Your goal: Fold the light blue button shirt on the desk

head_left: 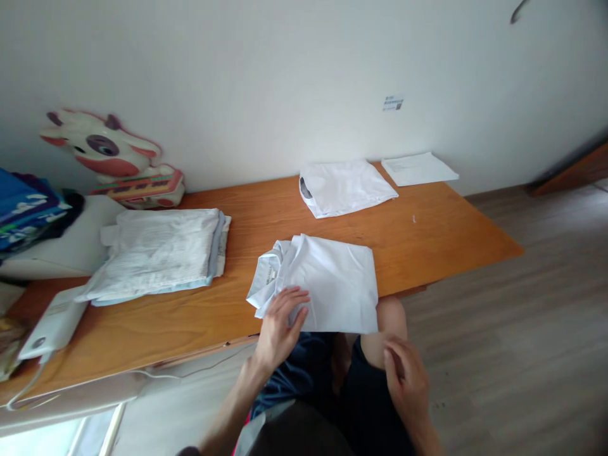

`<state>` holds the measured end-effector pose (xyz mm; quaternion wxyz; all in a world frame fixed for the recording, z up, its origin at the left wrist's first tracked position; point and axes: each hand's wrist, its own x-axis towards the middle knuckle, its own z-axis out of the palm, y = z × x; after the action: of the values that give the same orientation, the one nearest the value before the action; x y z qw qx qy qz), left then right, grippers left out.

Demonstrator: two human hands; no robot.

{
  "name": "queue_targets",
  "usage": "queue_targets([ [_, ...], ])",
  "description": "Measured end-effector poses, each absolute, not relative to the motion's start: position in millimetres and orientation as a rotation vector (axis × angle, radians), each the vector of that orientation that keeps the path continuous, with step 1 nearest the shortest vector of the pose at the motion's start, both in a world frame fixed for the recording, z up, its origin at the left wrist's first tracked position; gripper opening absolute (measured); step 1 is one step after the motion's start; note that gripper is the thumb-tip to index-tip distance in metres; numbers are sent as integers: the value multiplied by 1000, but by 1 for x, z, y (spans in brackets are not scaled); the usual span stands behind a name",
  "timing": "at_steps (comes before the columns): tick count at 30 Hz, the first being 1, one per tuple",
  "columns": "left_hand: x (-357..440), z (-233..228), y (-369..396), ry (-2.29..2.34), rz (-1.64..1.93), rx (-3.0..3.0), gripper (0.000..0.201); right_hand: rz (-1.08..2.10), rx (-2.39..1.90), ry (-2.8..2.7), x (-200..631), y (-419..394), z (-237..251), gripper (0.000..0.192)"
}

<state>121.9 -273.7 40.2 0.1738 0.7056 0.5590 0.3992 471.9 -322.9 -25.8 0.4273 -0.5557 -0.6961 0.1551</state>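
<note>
Shirt first: the folded white shirt (327,284) lies at the near edge of your desk (199,316), its collar turned to the left and its lower hem just overhanging the edge. Your left hand (280,329) rests flat on the shirt's near left corner, fingers spread and pressing on the cloth beside the collar, gripping nothing. Your right hand (406,377) hangs below the desk edge, over your lap, fingers loosely curled and empty, apart from the shirt.

Further back on the desk, near the wall, a second folded white garment (344,187) lies on its own, and just to its right a flat white sheet of paper (418,168). To your left sits a stack of folded pale clothes (161,252). Behind that stack a cartoon cow toy (111,158) leans against the wall, and a white device (52,323) with a cable lies at the desk's left end.
</note>
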Motion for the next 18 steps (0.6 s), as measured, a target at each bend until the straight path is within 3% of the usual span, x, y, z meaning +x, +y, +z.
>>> queue_targets([
  [5,61,29,-296,2039,1118,1724,50,376,-1131,-2002,407,-286,9,49],
  [9,55,23,-297,2016,1104,1754,51,318,-1123,-2296,360,-254,24,77],
  [11,65,22,-292,1961,1130,1821,57,342,-1161,-2357,348,-242,27,68],
  [15,91,25,-274,1865,1061,1829,67,559,-1235,-2309,345,-228,38,27],
  [16,97,26,-268,1827,1030,1818,65,660,-1248,-2255,347,-228,42,18],
  [18,104,30,-255,1738,976,1815,51,894,-1254,-2075,352,-234,50,21],
])
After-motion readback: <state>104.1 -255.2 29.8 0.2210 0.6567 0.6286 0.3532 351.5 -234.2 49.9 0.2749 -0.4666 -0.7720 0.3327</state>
